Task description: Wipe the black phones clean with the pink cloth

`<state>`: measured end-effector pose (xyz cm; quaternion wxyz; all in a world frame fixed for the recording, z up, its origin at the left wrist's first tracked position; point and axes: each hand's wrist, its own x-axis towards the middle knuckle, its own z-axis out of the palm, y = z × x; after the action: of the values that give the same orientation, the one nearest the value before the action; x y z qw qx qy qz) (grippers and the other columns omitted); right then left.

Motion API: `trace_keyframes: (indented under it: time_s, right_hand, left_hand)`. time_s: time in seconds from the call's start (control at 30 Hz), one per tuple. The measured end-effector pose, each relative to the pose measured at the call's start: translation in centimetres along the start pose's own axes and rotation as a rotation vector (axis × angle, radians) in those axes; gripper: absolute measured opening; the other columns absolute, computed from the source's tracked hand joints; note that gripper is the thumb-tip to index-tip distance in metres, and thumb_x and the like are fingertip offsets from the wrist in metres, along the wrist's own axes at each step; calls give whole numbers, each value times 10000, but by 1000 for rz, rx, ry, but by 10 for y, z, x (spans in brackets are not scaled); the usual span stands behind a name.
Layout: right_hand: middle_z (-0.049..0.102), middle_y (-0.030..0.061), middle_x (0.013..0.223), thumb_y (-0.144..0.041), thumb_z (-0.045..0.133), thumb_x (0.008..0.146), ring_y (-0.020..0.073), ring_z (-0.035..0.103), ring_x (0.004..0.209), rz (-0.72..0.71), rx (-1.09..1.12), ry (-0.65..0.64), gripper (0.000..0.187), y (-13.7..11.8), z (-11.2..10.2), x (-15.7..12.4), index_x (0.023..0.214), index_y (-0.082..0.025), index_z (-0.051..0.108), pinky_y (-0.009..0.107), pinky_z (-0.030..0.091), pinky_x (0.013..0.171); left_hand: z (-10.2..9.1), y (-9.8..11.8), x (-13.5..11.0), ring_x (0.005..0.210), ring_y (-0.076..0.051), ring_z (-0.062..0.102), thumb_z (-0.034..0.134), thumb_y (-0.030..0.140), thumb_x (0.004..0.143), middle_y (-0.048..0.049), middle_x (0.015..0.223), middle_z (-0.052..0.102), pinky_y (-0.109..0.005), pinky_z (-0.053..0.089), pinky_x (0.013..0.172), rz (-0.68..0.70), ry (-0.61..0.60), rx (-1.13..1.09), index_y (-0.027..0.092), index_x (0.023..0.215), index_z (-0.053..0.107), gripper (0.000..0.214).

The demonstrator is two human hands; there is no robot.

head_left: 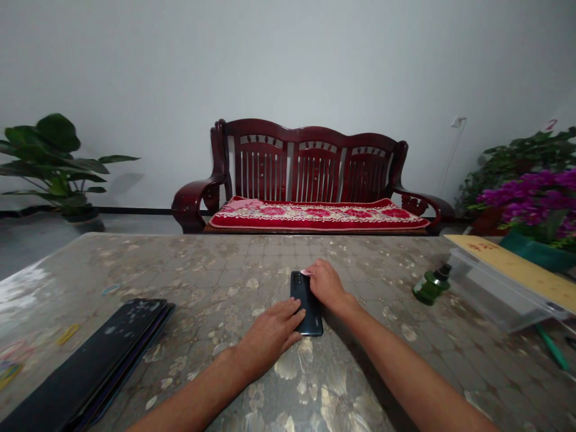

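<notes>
A black phone lies face down on the table in front of me. My left hand rests flat on the table with its fingertips pressing the phone's left edge. My right hand is closed in a pinch on a small pink piece, held against the phone's upper right corner near the camera. What the pink piece is I cannot make out.
A dark flat laptop-like slab lies at the near left. A small green bottle, a clear plastic box and a green pen sit at the right. Behind the table stand a wooden bench and potted plants.
</notes>
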<state>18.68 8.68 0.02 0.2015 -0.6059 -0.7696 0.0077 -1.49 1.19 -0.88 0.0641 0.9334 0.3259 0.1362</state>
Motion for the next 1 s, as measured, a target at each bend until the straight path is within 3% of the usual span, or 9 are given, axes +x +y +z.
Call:
trace_keyframes:
  time_s: [0.23, 0.53, 0.77, 1.0]
  right_hand:
    - [677, 99, 911, -40, 482, 899, 218, 596, 932, -136, 10, -66, 369, -8, 2, 17, 991, -211, 796, 281, 441, 828]
    - [669, 60, 915, -69, 525, 909, 200, 563, 943, -395, 23, -129, 328, -13, -7, 10, 986, -250, 787, 273, 440, 828]
    - [673, 76, 927, -77, 516, 918, 211, 572, 959, -299, -15, -98, 327, -17, -4, 13, 992, -239, 790, 281, 438, 840]
    - [671, 53, 910, -50, 514, 903, 195, 570, 932, -376, 71, -89, 352, -9, -4, 3, 998, -254, 785, 270, 437, 828]
  left_hand:
    - [-2, 2, 1, 1307, -282, 551, 644, 263, 929, -121, 1398, 597, -430, 470, 1085, -10, -7, 16, 202, 1303, 583, 384]
    - [4, -1, -1, 1309, -275, 551, 623, 278, 941, -112, 1428, 575, -451, 459, 1095, -16, 17, -12, 233, 1321, 574, 386]
    - [-1, 3, 1, 1300, -283, 557, 671, 257, 908, -146, 1409, 587, -432, 464, 1090, -35, -17, 31, 177, 1310, 586, 418]
    - [-4, 5, 1, 1307, -289, 551, 689, 246, 897, -139, 1413, 585, -433, 463, 1095, -37, -32, 52, 178, 1306, 587, 427]
